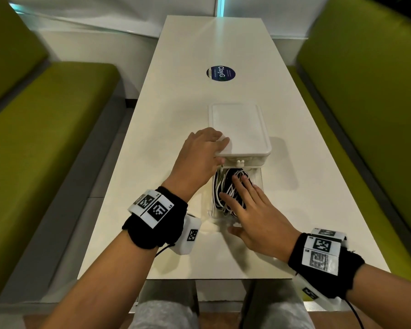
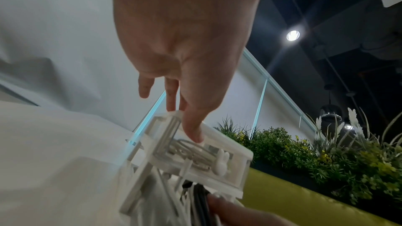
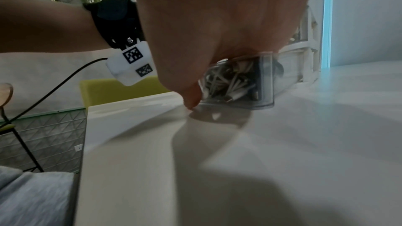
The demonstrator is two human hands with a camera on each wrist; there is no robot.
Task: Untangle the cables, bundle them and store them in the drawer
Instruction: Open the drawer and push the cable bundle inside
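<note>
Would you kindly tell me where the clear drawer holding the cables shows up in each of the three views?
Head: clear drawer at centre, pulled out under the right hand.
Left wrist: bottom centre, only partly seen.
Right wrist: centre, below the palm.
Shared landmark: the white drawer unit behind it.

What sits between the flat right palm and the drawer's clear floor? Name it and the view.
Bundled black and white cables fill the pulled-out drawer under the right hand. The head view shows them from above; the right wrist view shows them through the clear front wall.
</note>
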